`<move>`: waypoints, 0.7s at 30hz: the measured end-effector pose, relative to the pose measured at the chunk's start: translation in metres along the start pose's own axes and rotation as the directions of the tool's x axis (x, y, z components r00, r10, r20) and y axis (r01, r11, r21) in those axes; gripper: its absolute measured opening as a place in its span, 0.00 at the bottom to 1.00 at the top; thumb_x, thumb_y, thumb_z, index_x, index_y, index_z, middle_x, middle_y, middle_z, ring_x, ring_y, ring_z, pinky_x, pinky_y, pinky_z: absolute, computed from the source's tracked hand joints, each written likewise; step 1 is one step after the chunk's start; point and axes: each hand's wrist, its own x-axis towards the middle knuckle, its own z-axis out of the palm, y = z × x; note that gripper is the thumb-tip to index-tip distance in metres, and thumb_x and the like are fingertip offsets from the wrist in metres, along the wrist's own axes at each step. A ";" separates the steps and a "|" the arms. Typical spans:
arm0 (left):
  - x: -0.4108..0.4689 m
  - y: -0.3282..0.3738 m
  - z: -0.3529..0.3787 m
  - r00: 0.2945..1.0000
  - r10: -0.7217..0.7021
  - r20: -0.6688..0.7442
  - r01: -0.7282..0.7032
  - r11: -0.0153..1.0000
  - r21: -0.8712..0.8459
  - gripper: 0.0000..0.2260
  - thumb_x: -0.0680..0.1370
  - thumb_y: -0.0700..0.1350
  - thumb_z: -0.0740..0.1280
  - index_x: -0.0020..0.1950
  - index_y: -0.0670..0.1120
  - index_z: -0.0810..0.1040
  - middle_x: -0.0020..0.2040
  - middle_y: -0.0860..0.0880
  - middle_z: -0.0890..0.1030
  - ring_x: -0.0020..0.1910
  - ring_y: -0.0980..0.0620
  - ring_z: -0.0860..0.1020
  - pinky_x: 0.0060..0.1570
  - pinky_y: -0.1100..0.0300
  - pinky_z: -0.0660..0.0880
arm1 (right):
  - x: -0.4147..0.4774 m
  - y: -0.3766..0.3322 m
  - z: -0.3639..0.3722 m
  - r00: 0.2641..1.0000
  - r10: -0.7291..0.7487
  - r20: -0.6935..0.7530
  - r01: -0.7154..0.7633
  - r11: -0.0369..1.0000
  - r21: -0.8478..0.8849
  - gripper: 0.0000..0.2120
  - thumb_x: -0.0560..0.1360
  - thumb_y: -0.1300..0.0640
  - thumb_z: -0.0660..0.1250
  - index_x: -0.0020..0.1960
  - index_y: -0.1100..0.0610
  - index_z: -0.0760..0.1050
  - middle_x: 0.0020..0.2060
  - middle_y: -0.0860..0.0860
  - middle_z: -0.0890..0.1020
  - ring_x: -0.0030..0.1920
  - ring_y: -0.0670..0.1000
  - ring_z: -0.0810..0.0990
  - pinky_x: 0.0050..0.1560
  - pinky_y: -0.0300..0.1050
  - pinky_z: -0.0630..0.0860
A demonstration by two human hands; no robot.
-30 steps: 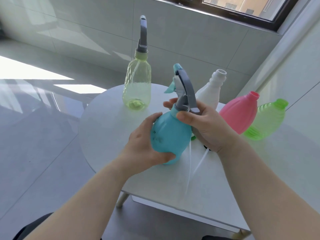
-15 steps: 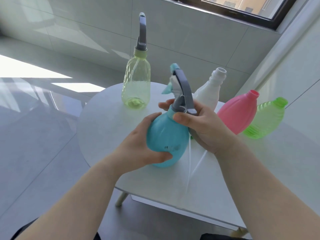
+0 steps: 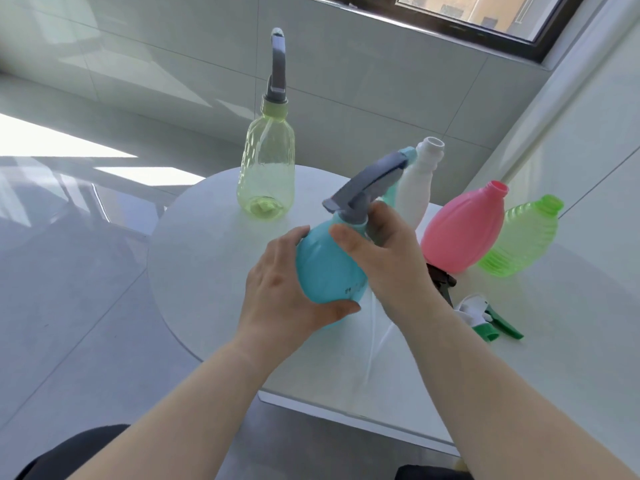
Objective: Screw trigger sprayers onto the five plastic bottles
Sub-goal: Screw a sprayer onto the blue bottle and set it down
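Observation:
My left hand [image 3: 287, 292] grips the round body of a teal bottle [image 3: 325, 265], which tilts to the right above the table. My right hand [image 3: 384, 258] wraps the collar of the grey trigger sprayer [image 3: 370, 181] seated on its neck. A pale yellow bottle [image 3: 266, 171] with a grey sprayer fitted stands upright at the back. A white bottle [image 3: 415, 188], a pink bottle [image 3: 464, 230] and a green bottle [image 3: 519, 237] have bare necks. A loose white-and-green sprayer [image 3: 485, 320] lies on the table; a black sprayer [image 3: 441, 278] shows partly behind my right wrist.
The bottles sit on a round white table [image 3: 207, 258] whose front edge lies close to my body. A tiled wall runs behind it and a white wall stands to the right. Clear dip tubes [image 3: 375, 344] trail across the tabletop under my right forearm.
The sprayer head has swung from upright to pointing up and right, and the teal bottle now tilts. The view has shifted, showing the loose sprayers on the right.

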 end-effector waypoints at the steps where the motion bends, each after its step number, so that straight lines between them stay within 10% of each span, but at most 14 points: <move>1: -0.001 0.000 0.002 1.000 0.007 -0.012 -0.007 1.000 -0.004 0.42 0.55 0.53 0.77 0.64 0.54 0.61 0.53 0.60 0.64 0.55 0.59 0.65 0.61 0.57 0.64 | 0.000 0.002 0.005 0.995 0.004 -0.098 -0.006 1.000 -0.020 0.08 0.68 0.60 0.70 0.41 0.50 0.72 0.39 0.47 0.78 0.43 0.45 0.76 0.49 0.43 0.73; 4: 0.000 -0.003 0.002 1.000 0.007 -0.020 -0.007 1.000 -0.010 0.42 0.54 0.54 0.76 0.64 0.55 0.60 0.52 0.61 0.63 0.50 0.64 0.62 0.59 0.59 0.64 | 0.001 0.007 0.014 0.983 0.059 -0.173 -0.070 0.996 -0.059 0.10 0.64 0.53 0.73 0.39 0.48 0.72 0.33 0.39 0.78 0.37 0.39 0.77 0.41 0.35 0.74; 10: 0.009 -0.008 -0.009 0.999 -0.011 0.046 0.015 0.998 -0.068 0.41 0.55 0.49 0.77 0.64 0.54 0.62 0.55 0.58 0.67 0.58 0.54 0.68 0.61 0.53 0.67 | 0.001 0.009 -0.003 0.985 -0.019 0.170 -0.009 0.986 0.166 0.10 0.69 0.55 0.61 0.49 0.47 0.75 0.40 0.37 0.80 0.44 0.38 0.77 0.46 0.31 0.72; 15: 0.011 -0.012 -0.013 0.993 0.017 0.120 0.003 0.987 -0.163 0.40 0.59 0.45 0.77 0.66 0.57 0.61 0.59 0.57 0.70 0.56 0.58 0.68 0.52 0.65 0.65 | 0.003 0.016 0.005 0.999 0.006 -0.032 0.005 0.944 0.331 0.10 0.67 0.62 0.69 0.42 0.48 0.77 0.34 0.39 0.83 0.37 0.38 0.80 0.38 0.31 0.75; 21: 0.015 -0.015 -0.023 0.975 0.038 0.220 0.015 0.972 -0.233 0.33 0.55 0.50 0.73 0.53 0.69 0.62 0.53 0.66 0.71 0.49 0.76 0.68 0.40 0.82 0.66 | 0.008 0.010 0.002 0.987 -0.059 0.147 0.048 0.996 0.076 0.19 0.67 0.59 0.68 0.56 0.52 0.67 0.46 0.48 0.75 0.47 0.46 0.75 0.48 0.37 0.75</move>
